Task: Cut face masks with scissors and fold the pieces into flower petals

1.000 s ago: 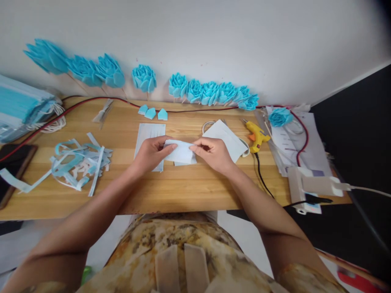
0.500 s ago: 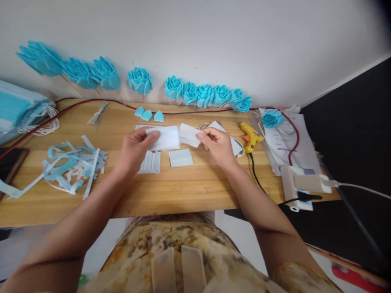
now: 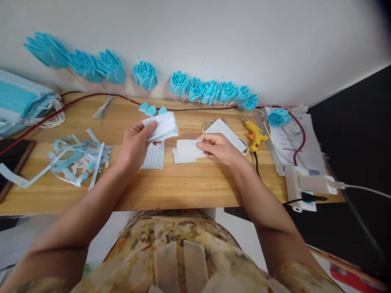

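Note:
My left hand [image 3: 137,142] is closed on a thin stack of white and pale blue fabric pieces [image 3: 161,126], thumb on top, raised over the table. Between thumb and fingers, my right hand [image 3: 218,147] pinches a single white fabric piece [image 3: 189,149]. That piece is right over another white piece [image 3: 180,159] on the wood and partly covers it; whether they touch I cannot tell. A pleated face mask [image 3: 154,156] lies under the left hand, partly hidden. Behind the stack are small blue cut petals [image 3: 149,110].
Blue fabric flowers on sticks [image 3: 210,91] lean along the wall. A yellow glue gun [image 3: 255,136] and a power strip [image 3: 301,189] are at right. Cut strips [image 3: 79,158], a cable [image 3: 100,94] and a pile of masks [image 3: 21,99] lie at left.
My right hand has moved down with one white piece, over the piece lying on the table. My left hand has lifted and tilted the stack. The camera view has shifted slightly.

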`<state>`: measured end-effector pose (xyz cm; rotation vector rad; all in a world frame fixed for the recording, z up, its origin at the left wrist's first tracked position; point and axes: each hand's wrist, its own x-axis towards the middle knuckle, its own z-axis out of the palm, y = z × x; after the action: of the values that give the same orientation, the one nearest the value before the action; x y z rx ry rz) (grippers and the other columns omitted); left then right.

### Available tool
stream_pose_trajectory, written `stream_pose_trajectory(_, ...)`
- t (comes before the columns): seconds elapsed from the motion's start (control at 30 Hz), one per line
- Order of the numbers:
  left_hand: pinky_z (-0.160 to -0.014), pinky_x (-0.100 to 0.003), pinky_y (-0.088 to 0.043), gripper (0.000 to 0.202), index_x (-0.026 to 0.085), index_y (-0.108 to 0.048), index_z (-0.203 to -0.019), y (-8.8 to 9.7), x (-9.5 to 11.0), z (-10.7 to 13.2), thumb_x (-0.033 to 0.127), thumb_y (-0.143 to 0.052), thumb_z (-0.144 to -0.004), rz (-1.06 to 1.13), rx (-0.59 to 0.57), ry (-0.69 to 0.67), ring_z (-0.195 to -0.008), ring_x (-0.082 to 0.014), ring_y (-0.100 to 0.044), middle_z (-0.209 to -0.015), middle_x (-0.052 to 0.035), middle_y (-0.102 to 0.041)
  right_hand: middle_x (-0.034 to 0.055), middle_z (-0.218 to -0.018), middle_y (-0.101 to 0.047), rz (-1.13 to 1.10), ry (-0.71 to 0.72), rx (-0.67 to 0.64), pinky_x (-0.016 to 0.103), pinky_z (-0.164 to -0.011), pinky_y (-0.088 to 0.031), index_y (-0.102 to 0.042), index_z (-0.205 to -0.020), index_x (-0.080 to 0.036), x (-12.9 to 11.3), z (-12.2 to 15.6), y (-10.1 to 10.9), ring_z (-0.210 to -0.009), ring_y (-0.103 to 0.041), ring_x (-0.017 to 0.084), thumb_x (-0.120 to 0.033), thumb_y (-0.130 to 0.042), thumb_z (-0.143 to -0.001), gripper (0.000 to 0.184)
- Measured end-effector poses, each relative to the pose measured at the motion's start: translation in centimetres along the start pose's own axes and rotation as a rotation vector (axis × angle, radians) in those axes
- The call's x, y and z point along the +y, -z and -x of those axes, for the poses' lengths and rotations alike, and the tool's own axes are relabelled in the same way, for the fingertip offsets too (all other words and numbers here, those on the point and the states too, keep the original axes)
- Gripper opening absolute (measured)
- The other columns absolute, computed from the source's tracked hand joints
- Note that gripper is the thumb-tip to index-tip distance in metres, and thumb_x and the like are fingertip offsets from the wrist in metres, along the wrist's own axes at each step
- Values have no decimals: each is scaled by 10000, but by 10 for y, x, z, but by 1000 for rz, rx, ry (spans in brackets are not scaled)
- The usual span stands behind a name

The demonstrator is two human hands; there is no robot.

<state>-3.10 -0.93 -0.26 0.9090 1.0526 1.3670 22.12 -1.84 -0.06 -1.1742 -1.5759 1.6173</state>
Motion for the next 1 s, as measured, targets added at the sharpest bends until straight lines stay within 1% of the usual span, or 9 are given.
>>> stream_pose_trajectory(0.17,-462,-206,-421,176,156,-679,-739,0,-1,0,298,-773,-780,-2,-4,19,-487,-87,-546,-601,11,-621,-48,-569,-541,181,2,-27,233,-517,-297,-675,-835,-150,6,-5,-5,-519,-430,81,-418,-641,-845,270)
stream_pose_trajectory(0.33,-458,-199,-419,184,157,-673,-716,-1,-1,-1,299,-771,-779,-1,-18,11,-479,-83,-526,-576,13,-607,-34,-578,-565,267,-12,3,242,-558,-336,-683,-814,-142,10,-7,-8,-551,-491,100,-374,-622,-841,241)
stream_pose_trajectory(0.63,-463,-205,-423,176,146,-680,-728,-2,-1,1,291,-772,-769,1,-28,27,-471,-80,-506,-579,13,-596,-16,-604,-615,401,-2,28,250,-583,-369,-700,-795,-147,19,-10,-9,-580,-531,118,-344,-610,-870,230)
stream_pose_trajectory(0.7,-459,-201,-426,186,143,-686,-726,-2,-2,0,297,-787,-747,17,-31,32,-472,-79,-504,-577,15,-593,-13,-597,-628,459,10,34,252,-590,-374,-735,-874,-146,19,-8,-9,-581,-547,125,-359,-607,-892,249)
stream_pose_trajectory(0.77,-459,-198,-427,197,142,-696,-735,-1,-4,0,309,-801,-727,25,-29,42,-481,-81,-511,-593,12,-608,-26,-565,-618,520,26,61,261,-612,-392,-751,-1080,-156,16,-6,-8,-566,-558,132,-404,-606,-917,330)
stream_pose_trajectory(0.83,-465,-198,-422,211,146,-707,-745,-1,-4,0,329,-809,-716,18,-42,50,-497,-84,-517,-611,8,-625,-38,-524,-589,573,56,136,277,-646,-415,-712,-1247,-168,11,-3,-7,-556,-565,142,-458,-587,-941,440)
stream_pose_trajectory(0.87,-472,-200,-420,221,150,-713,-752,-1,-4,1,345,-810,-714,0,-54,52,-507,-88,-522,-618,6,-631,-34,-520,-585,582,80,189,283,-660,-424,-709,-1262,-166,9,-2,-6,-564,-569,146,-480,-566,-953,463)
stream_pose_trajectory(0.93,-497,-210,-424,241,160,-720,-767,-3,-3,5,378,-809,-714,-78,-86,49,-538,-102,-536,-636,2,-645,-4,-579,-627,533,134,272,286,-662,-436,-736,-1214,-157,3,0,-5,-601,-579,151,-517,-513,-974,486)
stream_pose_trajectory(1.0,-531,-226,-429,250,168,-728,-783,-5,-1,10,402,-797,-725,-202,-134,37,-576,-118,-550,-670,-5,-666,36,-748,-712,399,181,270,278,-644,-450,-742,-1195,-164,0,2,-5,-648,-595,148,-559,-494,-971,518)
